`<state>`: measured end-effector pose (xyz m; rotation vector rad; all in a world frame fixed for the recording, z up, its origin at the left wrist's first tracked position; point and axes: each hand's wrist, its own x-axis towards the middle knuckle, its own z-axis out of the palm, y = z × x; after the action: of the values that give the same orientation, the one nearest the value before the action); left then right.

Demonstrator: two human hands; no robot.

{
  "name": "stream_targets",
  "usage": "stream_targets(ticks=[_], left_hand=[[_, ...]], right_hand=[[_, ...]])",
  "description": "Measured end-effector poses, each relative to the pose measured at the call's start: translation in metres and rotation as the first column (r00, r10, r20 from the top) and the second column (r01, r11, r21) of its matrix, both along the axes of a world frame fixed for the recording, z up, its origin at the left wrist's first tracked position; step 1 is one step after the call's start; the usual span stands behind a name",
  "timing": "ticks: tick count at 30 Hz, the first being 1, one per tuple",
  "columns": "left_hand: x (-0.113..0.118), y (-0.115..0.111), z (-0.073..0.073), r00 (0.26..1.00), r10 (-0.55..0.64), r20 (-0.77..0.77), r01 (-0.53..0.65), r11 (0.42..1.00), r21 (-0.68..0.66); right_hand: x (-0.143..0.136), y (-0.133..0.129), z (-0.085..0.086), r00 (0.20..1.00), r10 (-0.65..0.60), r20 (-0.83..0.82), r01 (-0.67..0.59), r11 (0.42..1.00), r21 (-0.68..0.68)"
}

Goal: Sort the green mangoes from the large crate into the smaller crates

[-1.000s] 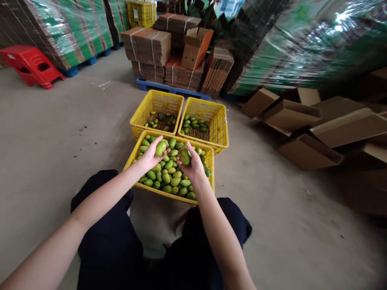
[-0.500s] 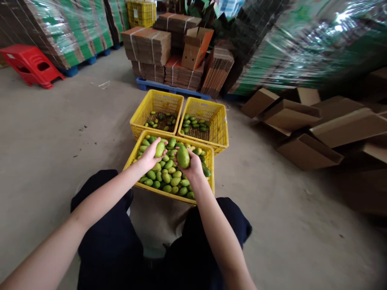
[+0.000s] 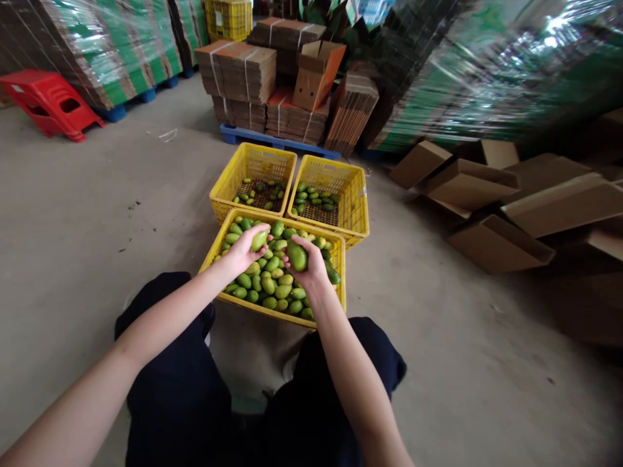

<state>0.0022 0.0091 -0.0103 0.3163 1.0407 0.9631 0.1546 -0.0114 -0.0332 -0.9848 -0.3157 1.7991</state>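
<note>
My left hand [image 3: 242,251] is closed around a light green mango [image 3: 259,240], with the fingers under and behind it. Held in my right hand [image 3: 311,263] is a larger, darker green mango [image 3: 296,255], its rounded end turned toward me. Both hands are over the near yellow crate [image 3: 272,314], apart from each other. A layer of green and yellowish mangoes [image 3: 268,285] fills that crate. Behind it stand two more yellow crates, the left crate [image 3: 221,188] and the right crate [image 3: 354,201], each with some smaller green fruit on its floor.
Bundled flat cartons [image 3: 238,71] and an open carton [image 3: 311,84] rest on a blue pallet [image 3: 272,139] ahead. Open cardboard boxes [image 3: 501,243] lie in a heap on the right. A red stool [image 3: 53,104] is far left, near wrapped stacks [image 3: 126,52].
The mango in my right hand has been turned, and my fingers now lie over its top. My left hand has tilted its mango slightly. The crates stay put.
</note>
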Motion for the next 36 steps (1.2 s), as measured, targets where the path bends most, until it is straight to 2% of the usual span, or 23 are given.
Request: stream_targets(ticks=[3,9,16,19,22,24,25,27,29,31,33,36], left_hand=[[-0.004,0.001,0.001,0.998,-0.026,0.052,0.028,0.998,-0.047],[-0.006,0.002,0.001,0.984,-0.073,0.165,0.086,0.994,-0.074],[0.003,-0.002,0.006,0.968,-0.058,0.246,0.069,0.997,-0.038],[0.006,-0.001,0.003,0.976,-0.1,0.195,0.107,0.994,-0.026],[0.004,0.0,-0.002,0.993,-0.118,-0.017,0.119,0.986,0.113],[0.001,0.0,-0.004,0.973,-0.015,-0.229,0.092,0.94,0.329],[-0.002,-0.001,-0.004,0.944,0.06,-0.326,0.098,0.889,0.446],[-0.006,-0.003,-0.002,0.872,0.183,-0.454,0.158,0.772,0.615],[-0.009,-0.007,0.003,0.835,0.223,-0.503,0.225,0.696,0.682],[-0.01,-0.012,0.008,0.846,0.208,-0.492,0.232,0.686,0.689],[-0.009,-0.015,0.013,0.878,0.18,-0.443,0.184,0.727,0.662],[-0.007,-0.016,0.015,0.91,0.152,-0.386,0.139,0.765,0.629]], right_hand=[[0.002,0.002,0.002,1.0,0.003,-0.025,-0.006,0.995,-0.098],[0.004,0.002,0.002,0.987,0.118,-0.112,-0.125,0.991,-0.054],[0.006,-0.001,0.006,0.988,0.051,-0.149,-0.065,0.994,-0.089],[0.007,-0.001,0.008,0.99,0.053,-0.131,-0.059,0.997,-0.044],[0.006,0.001,0.008,0.997,0.072,-0.028,-0.07,0.995,0.069],[0.005,0.001,0.007,0.992,-0.04,0.123,0.014,0.98,0.199],[0.005,0.0,0.007,0.966,-0.142,0.217,0.077,0.957,0.28],[0.006,-0.003,0.009,0.853,-0.339,0.396,0.145,0.884,0.444],[0.009,-0.007,0.011,0.732,-0.436,0.524,0.095,0.827,0.554],[0.012,-0.01,0.013,0.661,-0.465,0.589,0.022,0.796,0.604],[0.013,-0.012,0.014,0.632,-0.486,0.604,0.001,0.779,0.627],[0.012,-0.011,0.014,0.664,-0.46,0.59,-0.004,0.787,0.617]])
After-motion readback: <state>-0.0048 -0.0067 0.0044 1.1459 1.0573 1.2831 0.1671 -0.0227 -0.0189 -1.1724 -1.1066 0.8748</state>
